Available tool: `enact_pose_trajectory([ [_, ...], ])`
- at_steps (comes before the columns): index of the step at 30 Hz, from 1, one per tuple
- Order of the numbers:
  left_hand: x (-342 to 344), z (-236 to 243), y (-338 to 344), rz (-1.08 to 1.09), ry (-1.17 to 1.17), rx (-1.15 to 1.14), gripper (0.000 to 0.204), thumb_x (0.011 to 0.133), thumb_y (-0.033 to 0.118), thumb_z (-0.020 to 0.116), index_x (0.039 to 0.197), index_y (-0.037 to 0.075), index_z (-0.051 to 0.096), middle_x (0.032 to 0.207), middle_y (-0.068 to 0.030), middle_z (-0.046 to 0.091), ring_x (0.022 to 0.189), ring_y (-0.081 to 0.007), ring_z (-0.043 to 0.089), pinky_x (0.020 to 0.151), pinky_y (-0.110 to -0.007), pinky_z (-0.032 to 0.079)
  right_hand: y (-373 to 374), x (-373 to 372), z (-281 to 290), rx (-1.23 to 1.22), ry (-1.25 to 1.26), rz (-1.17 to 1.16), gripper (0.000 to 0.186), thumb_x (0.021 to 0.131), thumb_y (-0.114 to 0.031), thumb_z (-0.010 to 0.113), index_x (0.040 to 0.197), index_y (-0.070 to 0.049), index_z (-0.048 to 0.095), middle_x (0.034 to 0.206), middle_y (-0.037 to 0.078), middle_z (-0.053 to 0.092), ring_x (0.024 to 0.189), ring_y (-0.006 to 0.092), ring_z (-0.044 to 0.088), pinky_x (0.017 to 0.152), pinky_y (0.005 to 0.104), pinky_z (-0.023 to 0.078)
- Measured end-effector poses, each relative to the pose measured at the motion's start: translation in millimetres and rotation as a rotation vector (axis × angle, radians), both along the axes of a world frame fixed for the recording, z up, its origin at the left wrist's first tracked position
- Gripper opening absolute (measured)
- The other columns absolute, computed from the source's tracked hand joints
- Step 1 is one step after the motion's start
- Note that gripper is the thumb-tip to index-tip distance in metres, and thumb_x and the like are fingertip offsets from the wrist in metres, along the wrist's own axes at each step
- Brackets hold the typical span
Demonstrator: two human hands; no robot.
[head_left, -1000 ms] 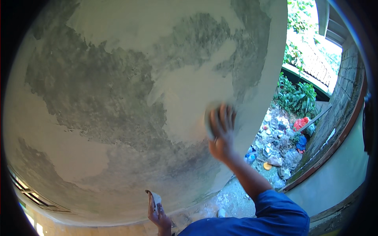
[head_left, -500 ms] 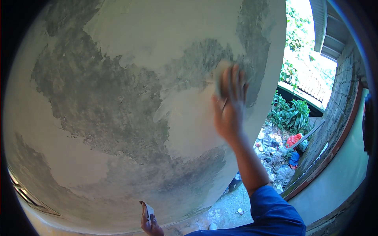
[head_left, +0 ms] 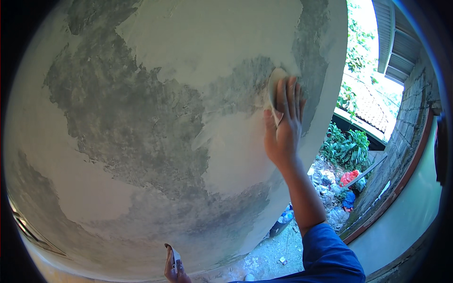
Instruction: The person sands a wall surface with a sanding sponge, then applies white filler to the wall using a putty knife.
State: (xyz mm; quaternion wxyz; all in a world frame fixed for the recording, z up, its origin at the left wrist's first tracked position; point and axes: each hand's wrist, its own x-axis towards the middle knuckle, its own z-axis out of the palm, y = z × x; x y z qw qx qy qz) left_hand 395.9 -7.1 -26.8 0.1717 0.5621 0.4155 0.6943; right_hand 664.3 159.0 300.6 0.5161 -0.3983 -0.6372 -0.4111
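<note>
Right hand [head_left: 286, 126], fingers extended, holds a thin, pale oval blade [head_left: 276, 80] at the white-smeared plaster wall [head_left: 236, 158], whose grey patches [head_left: 130, 113] seem unfinished; left hand [head_left: 170, 272] grips a pale curved plate [head_left: 176, 257].

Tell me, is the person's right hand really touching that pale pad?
Touching. The head view shows the right hand with its fingers laid flat over the pad, whose edge shows beyond them.
</note>
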Motion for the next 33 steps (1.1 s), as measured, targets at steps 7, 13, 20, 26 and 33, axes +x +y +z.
enact_pose_trajectory([
  [7, -2.9, -7.7, -7.8, 0.031, -0.081, -0.189, 0.038, 0.093, 0.008, 0.046, 0.127, -0.008, 0.047, 0.134, -0.018, 0.047, 0.124, -0.0258, 0.044, 0.103, -0.035, 0.034, -29.8, -29.4, -107.5, -0.259, -0.253, 0.094, 0.063, 0.078, -0.016, 0.055, 0.137, -0.004, 0.036, 0.142, 0.029, 0.026, 0.134, 0.0441, 0.022, 0.107, 0.0573, 0.017],
  [13, -2.2, 1.5, -9.6, 0.063, -0.031, -0.069, 0.037, 0.092, 0.006, 0.045, 0.127, -0.008, 0.047, 0.134, -0.0182, 0.047, 0.125, -0.0251, 0.044, 0.103, -0.035, 0.033, -6.1, 5.5, -10.8, -0.012, -0.072, 0.086, 0.066, 0.081, -0.015, 0.057, 0.14, -0.003, 0.031, 0.144, 0.025, 0.025, 0.134, 0.0433, 0.023, 0.108, 0.055, 0.019],
  [20, -9.6, -15.9, -8.8, 0.048, 0.046, -0.012, 0.038, 0.091, 0.005, 0.045, 0.127, -0.008, 0.047, 0.13, -0.0169, 0.051, 0.118, -0.0242, 0.05, 0.099, -0.033, 0.037, 0.0, -23.7, -52.0, -0.102, 0.005, 0.036, 0.069, 0.081, -0.017, 0.056, 0.141, -0.001, 0.027, 0.146, 0.025, 0.022, 0.135, 0.0456, 0.018, 0.108, 0.0582, 0.013],
  [26, -8.6, -24.6, -12.7, 0.108, -0.137, -0.132, 0.039, 0.091, 0.01, 0.049, 0.128, -0.004, 0.048, 0.129, -0.0156, 0.052, 0.116, -0.0228, 0.051, 0.098, -0.033, 0.038, -16.2, -9.2, -114.0, -0.337, -0.324, -0.045, 0.075, 0.074, -0.021, 0.06, 0.141, -0.008, 0.028, 0.147, 0.023, 0.019, 0.137, 0.0402, 0.018, 0.106, 0.0621, 0.011],
  [33, 5.3, 13.2, -21.8, 0.08, -0.081, -0.169, 0.044, 0.087, -0.001, 0.042, 0.129, -0.01, 0.042, 0.138, -0.0229, 0.04, 0.129, -0.0307, 0.038, 0.105, -0.04, 0.031, 6.4, 17.0, -0.5, -0.029, 0.098, -0.009, 0.067, 0.087, -0.021, 0.052, 0.145, -0.01, 0.022, 0.151, 0.019, 0.013, 0.139, 0.0393, 0.011, 0.109, 0.0567, 0.009],
])
